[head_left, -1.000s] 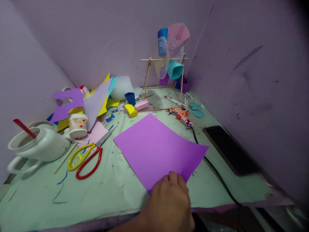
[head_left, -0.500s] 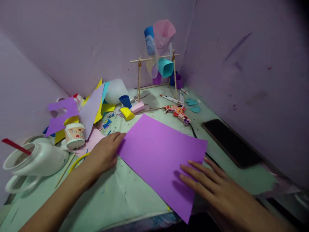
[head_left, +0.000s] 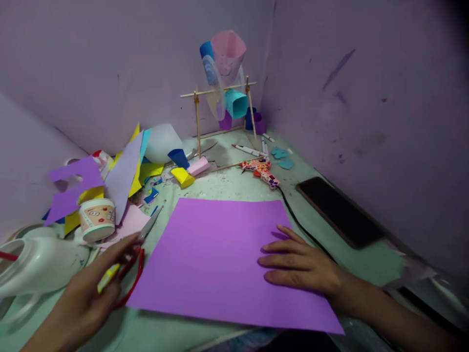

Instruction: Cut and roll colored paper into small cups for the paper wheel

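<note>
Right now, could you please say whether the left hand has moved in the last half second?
Yes; against the printed cup, the left hand has moved left and toward the near side, to the scissors.
</note>
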`<state>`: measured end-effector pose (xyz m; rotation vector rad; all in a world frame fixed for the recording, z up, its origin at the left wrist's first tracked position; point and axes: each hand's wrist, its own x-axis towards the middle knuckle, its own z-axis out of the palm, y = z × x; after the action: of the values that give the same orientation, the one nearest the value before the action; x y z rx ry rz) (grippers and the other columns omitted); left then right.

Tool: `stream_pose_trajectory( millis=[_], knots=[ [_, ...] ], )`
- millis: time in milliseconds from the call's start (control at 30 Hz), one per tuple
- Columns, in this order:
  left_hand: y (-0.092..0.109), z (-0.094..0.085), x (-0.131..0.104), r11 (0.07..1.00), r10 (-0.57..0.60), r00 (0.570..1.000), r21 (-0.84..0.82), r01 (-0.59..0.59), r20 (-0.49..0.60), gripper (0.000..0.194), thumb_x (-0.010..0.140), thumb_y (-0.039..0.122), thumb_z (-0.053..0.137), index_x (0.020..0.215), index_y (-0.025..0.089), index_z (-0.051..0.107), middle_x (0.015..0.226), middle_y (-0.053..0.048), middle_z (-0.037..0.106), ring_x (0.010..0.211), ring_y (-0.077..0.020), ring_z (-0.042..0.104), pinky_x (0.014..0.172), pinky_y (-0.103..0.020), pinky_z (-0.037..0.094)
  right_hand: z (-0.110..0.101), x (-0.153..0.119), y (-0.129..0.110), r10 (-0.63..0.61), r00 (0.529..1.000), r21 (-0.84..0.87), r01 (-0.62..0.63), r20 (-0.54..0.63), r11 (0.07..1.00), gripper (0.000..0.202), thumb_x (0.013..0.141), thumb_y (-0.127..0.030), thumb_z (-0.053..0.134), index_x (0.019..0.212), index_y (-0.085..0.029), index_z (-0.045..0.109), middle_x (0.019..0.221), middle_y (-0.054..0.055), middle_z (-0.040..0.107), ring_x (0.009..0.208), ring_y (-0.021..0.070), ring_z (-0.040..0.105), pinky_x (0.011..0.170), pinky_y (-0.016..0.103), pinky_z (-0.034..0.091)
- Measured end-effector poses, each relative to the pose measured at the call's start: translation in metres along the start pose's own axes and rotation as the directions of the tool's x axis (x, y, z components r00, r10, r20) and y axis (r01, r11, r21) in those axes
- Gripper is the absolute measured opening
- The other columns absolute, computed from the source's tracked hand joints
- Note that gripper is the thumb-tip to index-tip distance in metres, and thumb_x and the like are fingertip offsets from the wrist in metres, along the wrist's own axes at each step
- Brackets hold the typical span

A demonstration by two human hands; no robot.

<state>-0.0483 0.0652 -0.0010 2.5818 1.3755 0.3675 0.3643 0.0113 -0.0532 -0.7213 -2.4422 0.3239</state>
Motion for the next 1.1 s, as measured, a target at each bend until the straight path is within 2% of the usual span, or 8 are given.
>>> stream_pose_trajectory(
  millis=[167,500,600,633,667,733,833,1100],
  knots=[
    [0.009,0.028,-0.009,0.954,0.274,0.960,0.140,-0.265,-0.053,0.070,0.076,0.008,0.044,0.139,0.031,0.026,0.151,-0.001,0.021,0.134,-0.0281,0.025,0.109,-0.047,0.025,0.001,0.005,0.002,-0.009,0.998,0.265,-0.010,0.070,0.964,0.037,0.097,-0.031,0.030,0.114,-0.018,0.059,0.114,0.008,0.065,0.120,0.0167,0.047,0.108,0.047,0.022],
    [-0.001,0.057,0.015,0.862,0.502,0.859,-0.140,-0.487,0.103,0.043,0.091,0.020,0.035,0.129,0.037,0.044,0.122,0.004,0.061,0.117,-0.0128,0.051,0.100,-0.028,0.039,-0.015,-0.003,0.011,0.205,0.961,0.289,-0.253,0.184,0.923,0.042,0.090,-0.036,0.044,0.127,-0.016,0.051,0.129,0.015,0.053,0.127,0.0210,0.040,0.108,0.046,0.024],
    [0.005,0.056,0.015,0.858,0.419,0.907,-0.344,-0.382,0.037,0.030,0.086,0.036,0.048,0.114,0.036,0.060,0.110,0.003,0.068,0.102,-0.0154,0.063,0.087,-0.025,0.050,-0.006,-0.003,0.011,0.371,0.924,0.378,-0.377,0.091,0.846,0.035,0.092,-0.034,0.038,0.113,-0.018,0.062,0.118,0.011,0.063,0.120,0.0196,0.049,0.106,0.043,0.030],
    [0.013,0.055,0.015,0.919,0.151,0.988,-0.365,-0.146,-0.015,0.028,0.085,0.038,0.048,0.107,0.032,0.065,0.109,0.000,0.069,0.105,-0.0191,0.061,0.089,-0.031,0.050,-0.003,-0.002,0.009,0.459,0.886,0.411,-0.441,0.060,0.798,0.033,0.091,-0.034,0.041,0.109,-0.018,0.064,0.113,0.010,0.066,0.116,0.0197,0.053,0.104,0.042,0.034],
    [0.023,0.054,0.014,0.915,-0.117,0.992,-0.393,0.090,-0.045,0.029,0.083,0.043,0.049,0.099,0.029,0.068,0.106,-0.001,0.070,0.104,-0.0215,0.062,0.087,-0.033,0.051,0.000,0.001,0.007,0.566,0.823,0.437,-0.521,0.032,0.733,0.031,0.088,-0.036,0.046,0.104,-0.019,0.066,0.108,0.009,0.068,0.110,0.0205,0.058,0.100,0.040,0.039],
    [0.044,0.051,0.017,0.764,-0.545,0.838,-0.425,0.485,-0.022,0.033,0.078,0.048,0.049,0.086,0.023,0.069,0.085,-0.003,0.073,0.080,-0.0216,0.068,0.069,-0.029,0.056,0.006,0.007,0.001,0.791,0.611,0.468,-0.691,-0.029,0.551,0.029,0.080,-0.039,0.055,0.094,-0.017,0.068,0.093,0.008,0.072,0.092,0.0224,0.065,0.084,0.036,0.050],
    [0.063,0.049,0.027,0.578,-0.771,0.637,-0.423,0.698,-0.002,0.035,0.074,0.051,0.045,0.062,0.022,0.059,0.058,0.000,0.066,0.062,-0.0206,0.063,0.056,-0.028,0.052,0.013,0.018,-0.005,0.949,0.288,0.455,-0.834,-0.125,0.313,0.032,0.075,-0.043,0.058,0.086,-0.015,0.067,0.072,0.006,0.070,0.064,0.0210,0.065,0.059,0.031,0.052],
    [0.066,0.055,0.051,0.385,-0.923,0.378,-0.121,0.915,-0.071,0.033,0.070,0.057,0.051,0.071,0.025,0.058,0.057,0.002,0.059,0.060,-0.0239,0.058,0.063,-0.035,0.047,0.025,0.040,-0.004,0.948,0.111,0.276,-0.941,-0.299,0.197,0.043,0.075,-0.053,0.054,0.102,-0.019,0.058,0.071,0.003,0.068,0.058,0.0189,0.061,0.054,0.028,0.047]
  ],
)
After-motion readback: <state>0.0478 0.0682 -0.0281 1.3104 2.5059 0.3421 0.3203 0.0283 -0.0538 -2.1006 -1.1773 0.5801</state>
